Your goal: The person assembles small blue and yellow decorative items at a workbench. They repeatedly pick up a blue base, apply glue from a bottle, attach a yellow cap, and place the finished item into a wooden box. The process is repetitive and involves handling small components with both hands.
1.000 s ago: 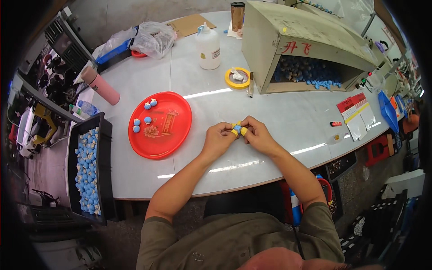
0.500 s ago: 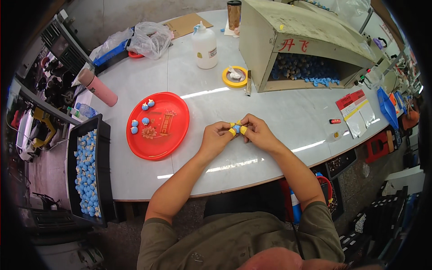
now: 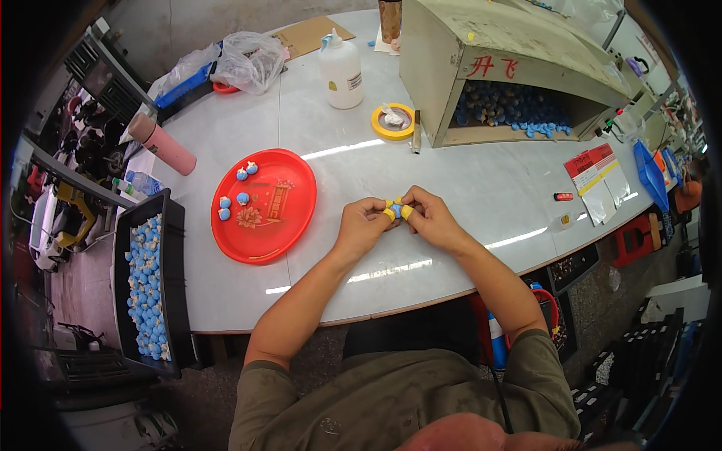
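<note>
Above the middle of the grey tabletop, my left hand and my right hand meet with their fingertips pinched on one small round blue piece. Yellow wraps cover the thumb and finger tips of both hands. Fingers hide much of the piece, so its exact kind does not show. To the left lies a round red tray with a printed pattern. Several small blue balls with pale tops sit on its left part, some of them in pairs.
A black bin full of similar blue balls stands at the table's left end. Behind my hands are a yellow tape roll, a white squeeze bottle and a greenish box holding many blue pieces. A pink flask stands far left.
Both hands stay at nearly the same spot, still pinching the blue piece, with only slight finger movement. The whole view has shifted a little; the balls on the tray stay put.
</note>
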### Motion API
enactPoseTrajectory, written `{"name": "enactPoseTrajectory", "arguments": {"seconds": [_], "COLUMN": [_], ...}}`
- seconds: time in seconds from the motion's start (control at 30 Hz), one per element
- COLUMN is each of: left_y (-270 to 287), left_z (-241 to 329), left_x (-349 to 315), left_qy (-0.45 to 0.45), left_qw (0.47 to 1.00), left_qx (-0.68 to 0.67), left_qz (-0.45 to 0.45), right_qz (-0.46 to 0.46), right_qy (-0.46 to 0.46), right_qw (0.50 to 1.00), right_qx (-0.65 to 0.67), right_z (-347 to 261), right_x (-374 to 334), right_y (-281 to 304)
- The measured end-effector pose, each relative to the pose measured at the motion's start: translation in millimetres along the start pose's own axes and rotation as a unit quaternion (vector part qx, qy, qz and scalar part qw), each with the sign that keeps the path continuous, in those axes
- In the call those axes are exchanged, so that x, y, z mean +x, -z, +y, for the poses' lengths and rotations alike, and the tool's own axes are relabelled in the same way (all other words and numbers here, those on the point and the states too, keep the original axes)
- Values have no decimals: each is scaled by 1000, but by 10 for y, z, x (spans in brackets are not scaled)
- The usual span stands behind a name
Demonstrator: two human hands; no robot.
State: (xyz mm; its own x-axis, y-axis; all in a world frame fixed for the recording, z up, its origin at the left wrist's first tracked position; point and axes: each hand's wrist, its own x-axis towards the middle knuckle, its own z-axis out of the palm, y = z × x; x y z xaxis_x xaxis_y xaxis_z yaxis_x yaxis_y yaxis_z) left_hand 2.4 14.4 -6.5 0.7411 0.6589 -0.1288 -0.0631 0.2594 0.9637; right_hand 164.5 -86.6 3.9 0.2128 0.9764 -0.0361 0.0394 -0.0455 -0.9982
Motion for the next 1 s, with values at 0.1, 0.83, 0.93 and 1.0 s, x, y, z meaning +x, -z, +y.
{"name": "enactPoseTrajectory", "arguments": {"seconds": [0.1,0.83,0.93,1.0], "left_y": [-6,55,71,29], "left_z": [146,149,78,78], "left_x": [-3,-12,12,-11], "left_qy": [41,48,47,39], "left_qw": [999,998,999,999], "left_qx": [6,9,0,28], "left_qz": [3,-29,-10,-7], "right_qz": [3,-9,3,7], "right_qy": [-22,-61,-55,-42], "right_qw": [998,997,998,998], "right_qx": [53,39,37,56], "right_z": [-79,-82,-99,-132], "right_x": [4,38,48,23], "right_y": [-12,-3,-48,-71]}}
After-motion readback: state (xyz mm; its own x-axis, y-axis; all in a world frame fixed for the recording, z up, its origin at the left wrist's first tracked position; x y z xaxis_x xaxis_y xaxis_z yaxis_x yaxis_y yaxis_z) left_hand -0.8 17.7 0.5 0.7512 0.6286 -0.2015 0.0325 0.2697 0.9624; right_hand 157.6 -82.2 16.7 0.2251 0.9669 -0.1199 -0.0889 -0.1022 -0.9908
